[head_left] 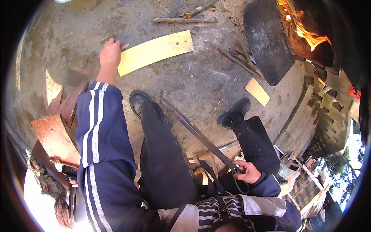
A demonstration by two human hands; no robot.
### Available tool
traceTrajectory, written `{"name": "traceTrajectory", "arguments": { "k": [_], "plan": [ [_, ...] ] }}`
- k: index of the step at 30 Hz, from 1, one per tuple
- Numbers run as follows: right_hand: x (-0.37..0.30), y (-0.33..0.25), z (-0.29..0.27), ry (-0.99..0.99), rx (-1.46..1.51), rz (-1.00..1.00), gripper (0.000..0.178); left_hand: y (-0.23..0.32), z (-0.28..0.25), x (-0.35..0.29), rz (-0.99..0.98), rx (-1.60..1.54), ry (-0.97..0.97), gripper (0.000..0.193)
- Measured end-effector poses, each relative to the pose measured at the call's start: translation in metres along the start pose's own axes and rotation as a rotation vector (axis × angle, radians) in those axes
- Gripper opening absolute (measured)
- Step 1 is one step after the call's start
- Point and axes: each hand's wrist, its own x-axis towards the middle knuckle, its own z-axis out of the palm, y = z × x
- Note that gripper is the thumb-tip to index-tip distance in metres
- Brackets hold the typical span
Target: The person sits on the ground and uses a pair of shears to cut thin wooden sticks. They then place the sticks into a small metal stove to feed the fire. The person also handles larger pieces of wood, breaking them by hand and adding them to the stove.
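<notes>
My left hand [111, 55] reaches down to the concrete, its fingers curled. A small brown piece of wood [125, 46] sticks out of its right side. Right beside it lies a long yellow board [156, 50] with dark spots near its far right end. My right hand [249, 172] is closed around the handle end of a machete [199, 135], near my right knee. The long dark blade slants up and left, its tip between my shoes. A dark loop [242, 188] hangs below that hand.
At the upper right, flames [309, 36] burn beside a dark metal panel [266, 42]. Sticks [183, 20] lie at the far side, more branches [239, 60] near the panel. A short yellow piece [257, 91] lies by my right shoe. Reddish boards [56, 135] stand at left; a wire-mesh crate [305, 189] at lower right.
</notes>
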Motion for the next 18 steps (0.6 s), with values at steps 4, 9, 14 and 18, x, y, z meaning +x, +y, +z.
{"name": "traceTrajectory", "arguments": {
  "k": [4,9,14,18],
  "plan": [
    [-0.003,-0.009,0.006,0.016,-0.037,-0.008,0.044,-0.015,0.017,-0.01,0.025,0.052,0.077,0.012],
    [-0.008,0.009,0.018,0.03,0.025,-0.061,0.045,-0.021,0.009,-0.032,-0.068,0.025,0.087,0.017],
    [-0.026,0.034,0.029,0.055,0.117,-0.22,0.048,-0.014,-0.028,-0.076,-0.285,-0.666,0.217,0.035],
    [-0.043,0.07,0.034,0.067,0.289,-0.426,0.054,0.026,-0.079,-0.12,-0.278,-1.595,0.151,0.03]
  ]
}}
